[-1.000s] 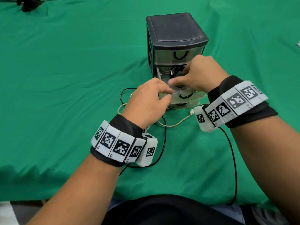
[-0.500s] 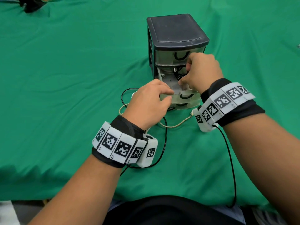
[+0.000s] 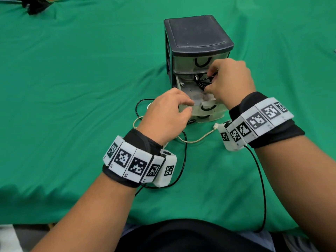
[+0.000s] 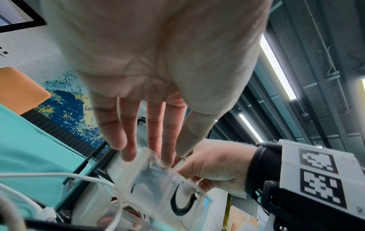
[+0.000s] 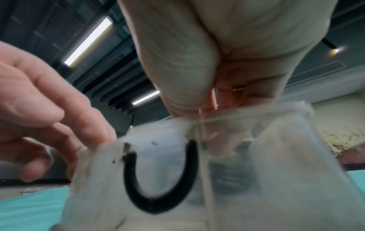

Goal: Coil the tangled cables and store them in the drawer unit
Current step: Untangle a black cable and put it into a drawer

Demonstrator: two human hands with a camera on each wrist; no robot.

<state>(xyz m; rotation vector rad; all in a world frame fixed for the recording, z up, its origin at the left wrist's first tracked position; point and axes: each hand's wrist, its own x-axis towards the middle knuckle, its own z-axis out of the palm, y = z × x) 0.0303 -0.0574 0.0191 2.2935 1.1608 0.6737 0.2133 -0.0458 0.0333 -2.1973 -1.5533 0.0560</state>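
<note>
The black-topped drawer unit (image 3: 198, 39) stands on the green cloth, its translucent middle drawer (image 3: 192, 95) pulled out. My right hand (image 3: 229, 80) reaches into that drawer, its fingers curled round a bundled black cable (image 3: 202, 81). My left hand (image 3: 167, 115) holds the drawer's front left corner, fingertips on the rim (image 4: 146, 154) and the thumb beside them. A beige-white cable (image 3: 196, 140) lies loose in front of the unit. A black cable loop (image 3: 139, 106) lies to its left, partly under my left hand. The right wrist view shows the drawer front's black handle (image 5: 158, 200).
The green cloth (image 3: 72, 88) covers the whole table and hangs over the near edge. Black cords (image 3: 261, 179) run from my wrist cameras across the cloth toward me. A dark object (image 3: 34, 6) sits at the far left corner. The top drawer (image 3: 200, 60) is closed.
My right hand has moved from the drawer's front rim deeper toward its back, taking the black cable with it. The left hand has stayed at the drawer's front corner.
</note>
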